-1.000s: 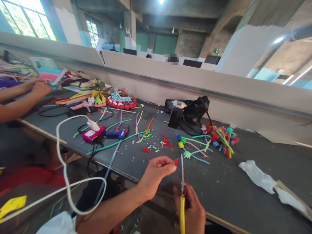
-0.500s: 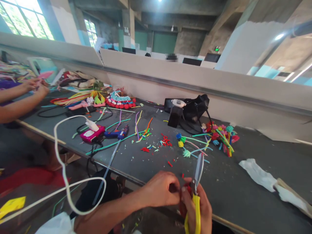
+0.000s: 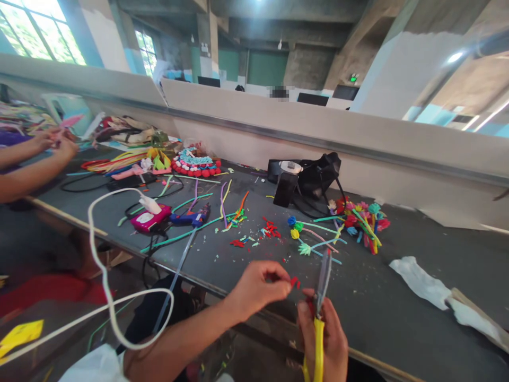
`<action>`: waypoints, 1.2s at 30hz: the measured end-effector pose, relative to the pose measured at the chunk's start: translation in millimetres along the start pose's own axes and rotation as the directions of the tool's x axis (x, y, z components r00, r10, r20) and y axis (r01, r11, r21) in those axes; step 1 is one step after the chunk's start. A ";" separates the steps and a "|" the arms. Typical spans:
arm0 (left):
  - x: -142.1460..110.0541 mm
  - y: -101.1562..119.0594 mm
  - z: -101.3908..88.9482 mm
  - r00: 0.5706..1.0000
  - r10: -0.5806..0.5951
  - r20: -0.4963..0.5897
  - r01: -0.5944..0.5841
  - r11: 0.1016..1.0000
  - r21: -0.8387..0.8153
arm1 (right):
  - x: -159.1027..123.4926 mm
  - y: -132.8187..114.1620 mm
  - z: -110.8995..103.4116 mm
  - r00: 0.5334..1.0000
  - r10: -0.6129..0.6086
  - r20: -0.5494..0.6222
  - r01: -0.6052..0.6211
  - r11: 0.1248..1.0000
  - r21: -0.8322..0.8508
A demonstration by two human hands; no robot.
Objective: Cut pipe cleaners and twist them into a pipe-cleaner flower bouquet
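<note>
My left hand point(image 3: 258, 291) is closed in a pinch near the table's front edge, with a small red pipe cleaner piece point(image 3: 294, 281) at its fingertips. To its right, my right hand point(image 3: 328, 337) grips a pair of scissors point(image 3: 321, 313) with yellow handles. The blades point up and away from me and look nearly closed. Beyond my hands lies a scatter of short red pieces point(image 3: 271, 229). Pompom-tipped pipe cleaner stems point(image 3: 304, 249) in blue, green and yellow rest further right.
A blue glue gun point(image 3: 193, 216) lies by a pink power box point(image 3: 151, 217) with a white cable point(image 3: 104, 265) looping toward me. A phone point(image 3: 285, 189) leans near a black bag point(image 3: 320, 175). Another person's hands point(image 3: 59, 143) work at the far left.
My left hand has moved up and left, away from my right hand, and the red piece now shows at its fingertips. The scissors have stayed nearly in place.
</note>
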State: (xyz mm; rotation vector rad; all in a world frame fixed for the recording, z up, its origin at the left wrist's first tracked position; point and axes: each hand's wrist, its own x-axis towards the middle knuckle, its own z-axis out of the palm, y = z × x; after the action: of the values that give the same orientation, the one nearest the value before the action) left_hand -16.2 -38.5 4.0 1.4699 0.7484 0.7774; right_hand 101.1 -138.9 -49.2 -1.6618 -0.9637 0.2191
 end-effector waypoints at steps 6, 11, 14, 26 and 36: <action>4.9 16.4 -9.4 0.986 -0.166 -0.024 0.100 0.695 -0.712 | -1.3 11.9 0.4 0.945 -0.301 0.129 0.316 0.941 -0.119; 0.0 16.0 -3.4 0.989 -0.144 -0.019 0.086 0.685 -0.723 | -8.3 13.4 8.3 0.957 -0.252 0.143 0.269 0.955 -0.121; -0.7 17.0 -1.7 0.986 -0.163 -0.032 0.091 0.694 -0.714 | -12.2 9.6 11.0 0.972 -0.200 0.121 0.214 0.970 -0.112; -0.1 16.6 0.4 0.979 -0.196 -0.059 0.102 0.716 -0.691 | -14.4 5.7 10.7 0.983 -0.152 0.105 0.163 0.981 -0.109; 0.5 15.3 -2.4 0.984 -0.176 0.007 0.147 0.801 -0.581 | -12.1 2.6 8.4 0.990 -0.009 0.140 0.012 1.000 -0.020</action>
State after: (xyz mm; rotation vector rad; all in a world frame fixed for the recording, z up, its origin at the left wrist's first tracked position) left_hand -17.9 -37.3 19.4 0.8224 0.5885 0.8190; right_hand 89.5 -141.2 -58.3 -1.6774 -1.0834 0.3231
